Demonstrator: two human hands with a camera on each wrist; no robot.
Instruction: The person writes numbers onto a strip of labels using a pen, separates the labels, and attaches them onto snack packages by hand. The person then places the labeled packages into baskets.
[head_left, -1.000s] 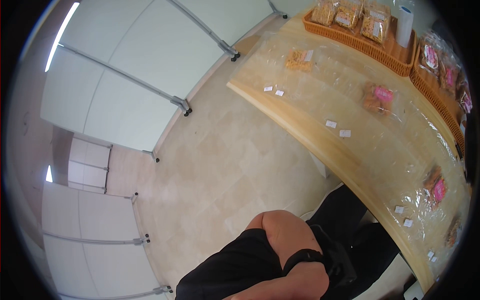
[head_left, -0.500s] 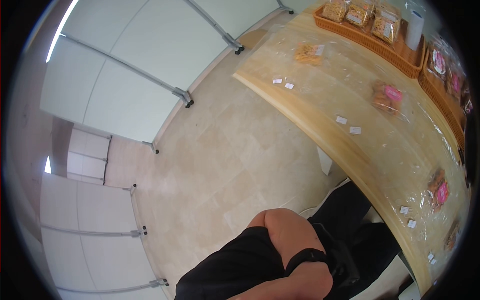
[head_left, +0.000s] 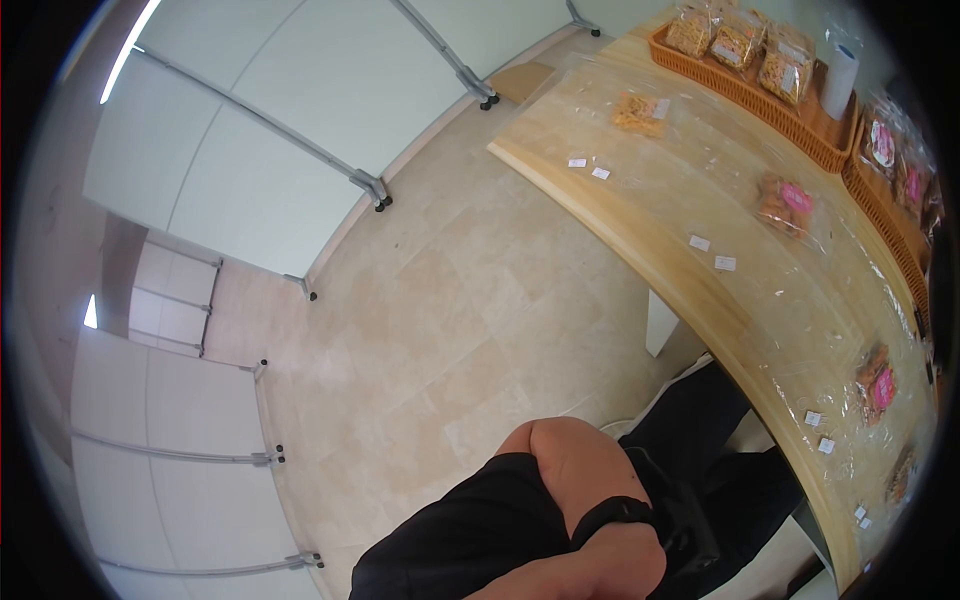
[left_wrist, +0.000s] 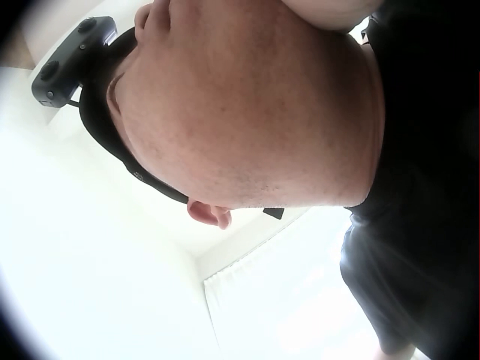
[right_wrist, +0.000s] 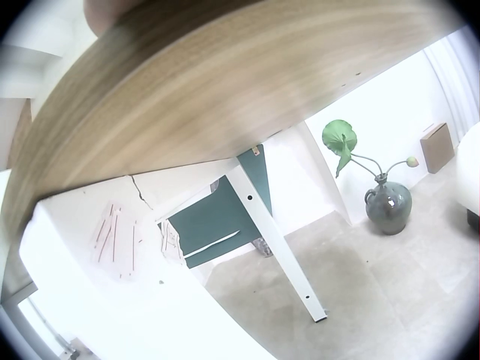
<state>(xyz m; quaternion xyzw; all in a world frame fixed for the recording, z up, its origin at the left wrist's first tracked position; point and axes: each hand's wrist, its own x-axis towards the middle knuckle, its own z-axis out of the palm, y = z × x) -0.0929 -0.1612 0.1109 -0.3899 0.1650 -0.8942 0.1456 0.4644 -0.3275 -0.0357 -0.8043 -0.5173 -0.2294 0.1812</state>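
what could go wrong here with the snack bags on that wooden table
1. The clear plastic sheet over the wooden table looks slick and wrinkled, so snack bags such as the pink-labelled one may slide when touched.
2. The small white labels lie loose near the table's edge and could be brushed off.
3. Neither hand shows, so any reach starts unseen.

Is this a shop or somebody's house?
Probably a shop or snack stall: a long wooden counter carries bagged snacks beside small price labels, with more bags in wicker trays.

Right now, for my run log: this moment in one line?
left hand: hidden beyond black wrist strap | right hand: unseen | nearby: curved wooden counter, pink-labelled clear snack bag
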